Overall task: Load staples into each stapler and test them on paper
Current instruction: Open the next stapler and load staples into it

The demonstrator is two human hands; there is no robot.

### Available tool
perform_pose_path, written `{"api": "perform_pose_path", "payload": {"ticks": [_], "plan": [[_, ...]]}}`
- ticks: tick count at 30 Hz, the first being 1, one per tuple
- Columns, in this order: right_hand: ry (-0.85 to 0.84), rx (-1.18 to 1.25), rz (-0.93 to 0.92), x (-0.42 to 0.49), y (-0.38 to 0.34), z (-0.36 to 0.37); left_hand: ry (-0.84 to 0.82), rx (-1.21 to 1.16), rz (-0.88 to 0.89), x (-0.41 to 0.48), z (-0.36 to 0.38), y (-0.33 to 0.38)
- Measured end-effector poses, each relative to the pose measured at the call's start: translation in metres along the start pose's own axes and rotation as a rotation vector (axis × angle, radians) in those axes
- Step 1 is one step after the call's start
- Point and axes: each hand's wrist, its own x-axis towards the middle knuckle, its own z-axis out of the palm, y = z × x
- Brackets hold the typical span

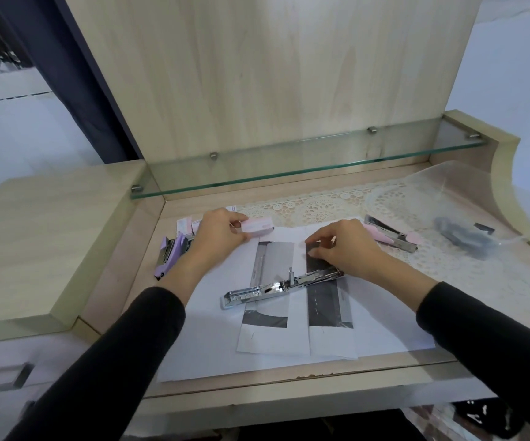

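Note:
A silver stapler [276, 286] lies opened flat across the printed paper sheets [289, 332] in the middle of the desk. My left hand [217, 237] grips a small pink staple box [257, 225] at the paper's far edge. My right hand [344, 246] hovers over the paper just beyond the stapler's right end, its fingers curled and pinching something small and thin, likely a staple strip. A purple stapler [169, 253] lies opened at the left. A pink stapler [390, 234] lies opened at the right.
More small staple boxes [188, 225] sit behind the purple stapler. A clear plastic bag with a dark item [462, 236] lies on the lace mat [330, 205] at the right. A glass shelf [305, 163] overhangs the back of the desk.

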Motion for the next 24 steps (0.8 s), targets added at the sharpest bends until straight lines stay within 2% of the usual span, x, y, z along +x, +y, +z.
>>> {"api": "perform_pose_path", "payload": {"ticks": [4, 14, 21, 24], "plan": [[-0.041, -0.118, -0.048, -0.007, 0.002, -0.005, -0.002, 0.071, -0.030, 0.018, 0.002, -0.006], [-0.010, -0.039, -0.085, -0.016, 0.009, -0.007, 0.007, 0.094, -0.038, 0.022, 0.013, -0.005], [-0.037, 0.067, -0.104, -0.030, 0.014, -0.013, 0.036, -0.128, 0.051, -0.031, 0.003, 0.023], [-0.060, 0.042, -0.116, -0.038, 0.015, -0.012, 0.001, -0.246, 0.080, -0.063, 0.003, 0.039]]}}
